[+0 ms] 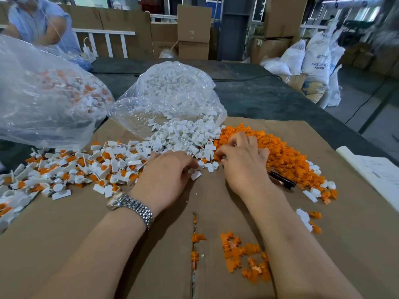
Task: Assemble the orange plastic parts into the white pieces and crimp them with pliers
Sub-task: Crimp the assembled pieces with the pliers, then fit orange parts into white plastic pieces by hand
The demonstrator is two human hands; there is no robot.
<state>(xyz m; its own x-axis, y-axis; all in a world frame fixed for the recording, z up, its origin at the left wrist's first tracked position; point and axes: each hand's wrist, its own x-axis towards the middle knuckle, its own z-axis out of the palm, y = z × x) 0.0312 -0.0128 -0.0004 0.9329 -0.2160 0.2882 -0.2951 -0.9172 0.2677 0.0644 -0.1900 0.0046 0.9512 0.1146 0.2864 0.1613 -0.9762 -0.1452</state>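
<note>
A: Where's the stock?
B: Orange parts (280, 152) heaped centre-right, white pieces (183, 134) spilling from the bag (172, 91) mid-frame. Right hand (241, 160) digs at the orange edge, fingers curled, can't tell what they pinch. Left hand (168, 171) curls by a white piece (196, 175).
A: Risk?
B: Piles touch, so parts prob. get mixed. Pliers (282, 180) half buried, lower right; slow grab.

A single wide-angle view is taken from head height, angled forward and down, close over the near edge of the worktop (280, 100); the far edge is included.
</note>
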